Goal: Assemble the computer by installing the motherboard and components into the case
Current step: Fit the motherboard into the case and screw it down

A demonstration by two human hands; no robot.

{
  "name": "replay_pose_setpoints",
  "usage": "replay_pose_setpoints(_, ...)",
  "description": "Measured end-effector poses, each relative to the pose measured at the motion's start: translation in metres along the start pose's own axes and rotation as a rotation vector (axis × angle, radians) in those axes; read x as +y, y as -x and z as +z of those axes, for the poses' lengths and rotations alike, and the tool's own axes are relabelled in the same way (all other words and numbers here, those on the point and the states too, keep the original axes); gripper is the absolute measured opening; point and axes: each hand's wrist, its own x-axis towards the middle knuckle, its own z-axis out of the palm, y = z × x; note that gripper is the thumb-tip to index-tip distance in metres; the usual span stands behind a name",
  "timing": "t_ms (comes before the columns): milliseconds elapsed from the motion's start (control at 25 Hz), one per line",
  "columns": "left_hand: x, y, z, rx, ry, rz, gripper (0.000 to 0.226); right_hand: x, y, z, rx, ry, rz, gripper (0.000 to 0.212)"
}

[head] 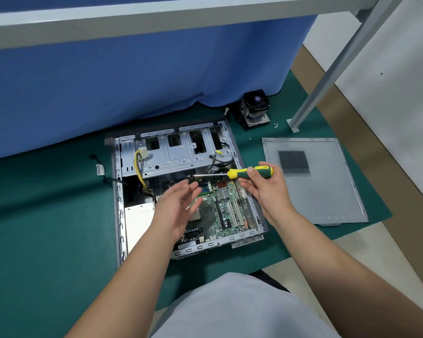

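An open grey computer case point(119, 203) lies flat on a green mat. A green motherboard point(226, 207) sits inside it, right of a white power supply point(137, 223) with yellow cables point(138, 167). My right hand point(264, 189) grips the yellow and green handle of a screwdriver point(250, 172) held level above the board, its tip pointing left. My left hand point(176, 208) hovers over the board with fingers straight, fingertips just below the screwdriver's tip. It hides the CPU socket area.
The case's side panel point(327, 191) lies flat on the mat to the right. A CPU cooler with fan point(254, 109) stands behind the case, a few small screws point(275, 125) beside it. A blue cloth point(132, 81) hangs behind; a metal frame leg point(327, 76) stands at right.
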Motion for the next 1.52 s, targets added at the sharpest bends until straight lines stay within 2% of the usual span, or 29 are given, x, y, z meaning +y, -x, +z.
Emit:
replay_pose_setpoints(80,0.008,0.001,-0.003,0.07,-0.152,0.105,0.021,-0.008,-0.005,-0.005,-0.004,0.074,-0.047,0.036)
replay_pose_setpoints(160,0.018,0.001,-0.007,0.121,-0.39,0.272,0.018,-0.017,-0.009,-0.012,-0.034,0.261,-0.145,0.031)
replay_pose_setpoints(360,0.039,-0.013,-0.03,0.02,-1.425,0.783,0.029,-0.038,-0.013,-0.026,-0.269,0.83,-0.348,0.031)
replay_pose_setpoints(440,0.044,-0.026,-0.041,0.011,-1.741,0.856,0.044,-0.042,-0.013,-0.028,-0.385,1.029,-0.379,0.031)
replay_pose_setpoints(520,0.045,-0.034,-0.049,0.028,-1.923,0.83,0.06,-0.043,-0.011,-0.027,-0.49,1.143,-0.385,0.032)
replay_pose_setpoints(680,0.035,-0.041,-0.057,0.104,-2.009,0.882,0.066,-0.035,-0.008,-0.03,-0.646,1.37,-0.451,0.033)
replay_pose_setpoints(800,0.034,-0.042,-0.055,0.134,-2.003,0.899,0.065,-0.026,-0.008,-0.035,-0.698,1.489,-0.512,0.034)
replay_pose_setpoints(1000,0.035,-0.04,-0.055,0.16,-1.989,0.912,0.064,-0.019,-0.009,-0.042,-0.665,1.549,-0.601,0.036)
replay_pose_setpoints(1240,0.033,-0.041,-0.054,0.17,-1.975,0.914,0.063,-0.012,-0.008,-0.055,-0.606,1.556,-0.51,0.037)
replay_pose_setpoints(1520,0.033,-0.043,-0.055,0.186,-1.984,0.918,0.064,-0.001,0.0,-0.06,-0.63,1.574,-0.546,0.03)
